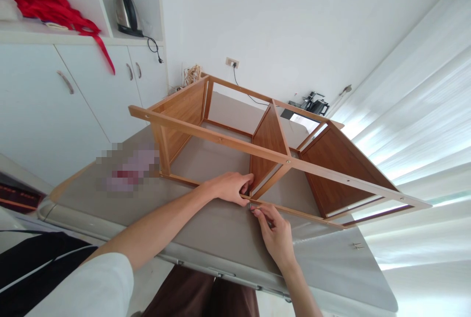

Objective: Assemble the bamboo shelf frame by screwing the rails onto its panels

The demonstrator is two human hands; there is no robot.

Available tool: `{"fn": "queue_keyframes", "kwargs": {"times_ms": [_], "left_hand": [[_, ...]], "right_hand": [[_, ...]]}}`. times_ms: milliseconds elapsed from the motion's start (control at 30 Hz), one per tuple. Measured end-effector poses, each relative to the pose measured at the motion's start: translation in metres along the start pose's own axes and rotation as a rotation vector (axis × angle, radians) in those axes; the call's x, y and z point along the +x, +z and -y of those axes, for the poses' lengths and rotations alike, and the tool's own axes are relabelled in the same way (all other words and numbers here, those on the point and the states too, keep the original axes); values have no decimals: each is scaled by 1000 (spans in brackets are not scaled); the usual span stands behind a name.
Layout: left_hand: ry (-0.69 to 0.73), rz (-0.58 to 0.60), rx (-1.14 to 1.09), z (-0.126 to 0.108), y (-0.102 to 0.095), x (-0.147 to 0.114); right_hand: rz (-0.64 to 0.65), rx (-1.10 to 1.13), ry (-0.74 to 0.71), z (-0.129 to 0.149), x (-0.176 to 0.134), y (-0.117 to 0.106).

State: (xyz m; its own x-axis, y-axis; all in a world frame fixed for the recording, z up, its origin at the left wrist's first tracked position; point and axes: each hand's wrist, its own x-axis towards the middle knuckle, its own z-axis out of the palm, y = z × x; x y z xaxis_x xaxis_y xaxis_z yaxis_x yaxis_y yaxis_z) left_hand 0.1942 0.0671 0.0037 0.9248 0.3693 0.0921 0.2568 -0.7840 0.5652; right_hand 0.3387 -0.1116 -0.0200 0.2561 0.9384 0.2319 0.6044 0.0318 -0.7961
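A brown wooden shelf frame (pixel 221 139) with several panels lies on its side on the table. My left hand (pixel 230 187) is closed round its near lower rail, where the middle panel (pixel 268 135) meets it. Just to the right, my right hand (pixel 274 231) pinches a small metal piece (pixel 252 206) against the outer side of that rail. Fingers hide most of this piece, so its kind cannot be made out. Several small screws (pixel 356 246) lie on the table to the right of my right hand.
The grey-topped table (pixel 213 238) has a rounded near edge. A blurred-out patch (pixel 128 170) covers something at its left. Behind the frame are a black appliance (pixel 318 106) and a wall socket (pixel 232 63). A kettle (pixel 127 13) and red ribbon (pixel 55 10) sit on cabinet shelves; curtains (pixel 434 111) hang right.
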Motion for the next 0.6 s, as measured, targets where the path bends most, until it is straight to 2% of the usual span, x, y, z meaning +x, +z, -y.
{"fn": "queue_keyframes", "kwargs": {"times_ms": [300, 500, 600], "left_hand": [[-30, 17, 17, -2, -1, 0], [-14, 20, 21, -1, 0, 0], [-25, 21, 31, -3, -1, 0]], "right_hand": [[-11, -19, 1, 5, 1, 0], [-54, 52, 46, 5, 1, 3], [-46, -25, 0, 4, -3, 5]]}}
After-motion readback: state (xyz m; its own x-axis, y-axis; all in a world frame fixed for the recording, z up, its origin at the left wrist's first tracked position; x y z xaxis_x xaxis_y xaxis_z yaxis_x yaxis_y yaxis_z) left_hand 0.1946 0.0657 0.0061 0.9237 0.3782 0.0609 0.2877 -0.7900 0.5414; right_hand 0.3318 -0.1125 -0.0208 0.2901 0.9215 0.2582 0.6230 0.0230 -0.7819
